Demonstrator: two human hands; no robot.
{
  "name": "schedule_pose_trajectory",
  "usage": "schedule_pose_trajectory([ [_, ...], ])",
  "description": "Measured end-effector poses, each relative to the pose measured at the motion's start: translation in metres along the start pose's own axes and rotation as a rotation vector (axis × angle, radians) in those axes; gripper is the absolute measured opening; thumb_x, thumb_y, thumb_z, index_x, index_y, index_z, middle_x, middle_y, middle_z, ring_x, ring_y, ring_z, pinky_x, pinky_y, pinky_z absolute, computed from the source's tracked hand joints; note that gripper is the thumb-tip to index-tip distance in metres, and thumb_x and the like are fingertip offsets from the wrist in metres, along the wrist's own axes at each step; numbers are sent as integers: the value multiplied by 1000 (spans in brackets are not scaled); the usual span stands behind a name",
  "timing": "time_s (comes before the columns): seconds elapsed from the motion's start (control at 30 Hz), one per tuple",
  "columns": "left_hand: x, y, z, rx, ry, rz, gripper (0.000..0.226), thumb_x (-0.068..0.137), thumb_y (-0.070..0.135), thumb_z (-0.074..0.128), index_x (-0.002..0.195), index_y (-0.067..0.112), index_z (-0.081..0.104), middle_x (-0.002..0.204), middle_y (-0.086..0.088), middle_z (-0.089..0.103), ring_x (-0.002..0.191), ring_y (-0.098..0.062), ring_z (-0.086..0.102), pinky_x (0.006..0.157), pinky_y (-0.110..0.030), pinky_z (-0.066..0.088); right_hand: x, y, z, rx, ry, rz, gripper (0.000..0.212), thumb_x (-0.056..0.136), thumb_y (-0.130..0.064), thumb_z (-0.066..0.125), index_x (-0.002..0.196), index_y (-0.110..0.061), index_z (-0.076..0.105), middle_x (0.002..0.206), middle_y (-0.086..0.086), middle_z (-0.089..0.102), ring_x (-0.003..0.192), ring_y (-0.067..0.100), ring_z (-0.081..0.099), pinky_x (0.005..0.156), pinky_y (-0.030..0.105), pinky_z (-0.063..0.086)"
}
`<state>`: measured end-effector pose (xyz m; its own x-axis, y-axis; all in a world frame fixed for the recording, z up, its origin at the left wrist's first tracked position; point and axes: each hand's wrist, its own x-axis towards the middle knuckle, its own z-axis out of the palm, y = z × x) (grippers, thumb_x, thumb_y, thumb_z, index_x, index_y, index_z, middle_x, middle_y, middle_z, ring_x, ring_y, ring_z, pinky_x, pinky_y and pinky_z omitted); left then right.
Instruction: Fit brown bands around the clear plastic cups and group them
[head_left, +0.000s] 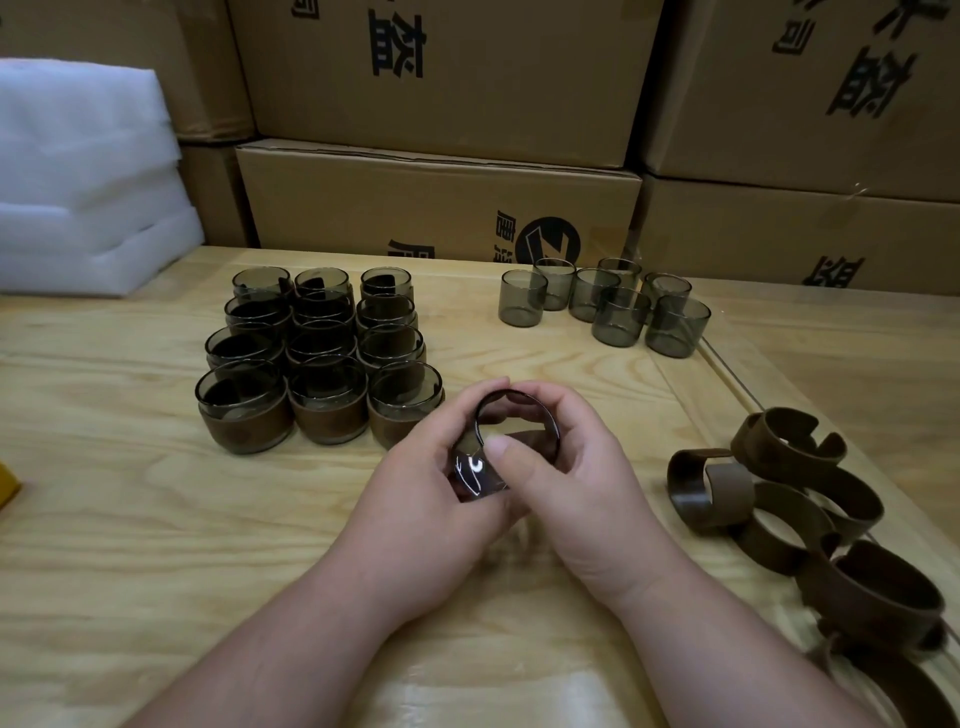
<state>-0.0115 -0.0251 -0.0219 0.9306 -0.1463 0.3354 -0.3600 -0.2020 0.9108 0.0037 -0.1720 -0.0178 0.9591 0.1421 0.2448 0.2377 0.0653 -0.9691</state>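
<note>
Both hands, left hand (441, 483) and right hand (566, 467), pinch one smoky clear plastic cup (475, 475) and its curled brown leather-like band (519, 415) near the centre of the wooden table (130, 519). Light and probably slippery, the cup wants holding by its wall; the springy band, by its ends.

A pale wooden table (130, 519) with strong grain fills the near ground. Along its far edge stand stacked cardboard boxes (441, 202) printed with black characters, and at far left sits a pile of white foam sheets (83, 171).
</note>
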Motion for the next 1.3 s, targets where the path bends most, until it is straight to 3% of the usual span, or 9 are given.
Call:
schedule_pose_trajectory([
  [0.1,-1,3,0,131,-12,39,76,80,4,78,130,58,56,127,22,68,111,-1,67,85,-20,55,0,-1,1,-68,32,11,63,63,-43,82,120,-21,64,114,-2,74,102,17,73,85,33,60],
  [0.33,-1,5,0,323,-16,151,76,77,4,78,138,44,57,130,28,63,131,2,52,101,-7,38,-1,-4,3,-165,85,-29,66,50,-53,89,106,-26,66,100,-2,76,94,13,74,83,33,60],
  [0.5,-2,5,2,372,-34,187,84,77,-1,74,140,51,53,134,31,57,132,6,50,102,-6,37,-3,-4,4,-197,172,-55,56,48,-58,87,87,-27,63,83,-6,75,76,6,72,65,21,56],
  [0.7,-4,2,3,356,-113,178,79,71,4,78,138,42,59,133,30,56,132,3,50,105,-13,40,-1,-8,5,-242,352,-3,58,73,-75,72,68,-19,57,57,-12,62,54,1,57,56,18,47],
  [0.8,-4,2,4,320,-88,171,86,70,11,87,140,48,53,134,29,56,131,3,52,106,-11,38,4,-7,2,-227,434,56,58,89,-66,56,71,-12,63,62,-5,67,61,8,63,62,32,53],
  [0.93,-6,4,4,243,-56,122,93,67,16,93,132,60,43,130,30,60,122,2,60,104,-23,49,6,-5,0,-199,513,106,45,103,-51,46,72,-26,65,71,0,72,70,21,71,70,46,61],
  [1.1,-8,6,0,190,26,112,62,62,54,82,114,55,48,118,30,62,110,1,61,93,-15,46,6,-8,-4,-34,542,168,38,108,-37,42,80,-22,62,62,-4,69,55,12,69,48,24,52],
  [1.2,-8,4,-1,5,46,90,48,70,53,78,114,51,57,109,15,69,100,-11,68,87,-22,53,4,-12,0,51,494,142,27,104,-19,45,85,-17,63,58,-2,67,47,10,61,43,22,48],
  [1.3,-8,5,-1,-52,39,123,39,82,49,67,120,40,62,98,16,67,89,-2,65,80,-15,49,1,-13,3,76,434,95,24,104,-15,47,86,-16,63,60,-4,65,47,9,59,42,21,47],
])
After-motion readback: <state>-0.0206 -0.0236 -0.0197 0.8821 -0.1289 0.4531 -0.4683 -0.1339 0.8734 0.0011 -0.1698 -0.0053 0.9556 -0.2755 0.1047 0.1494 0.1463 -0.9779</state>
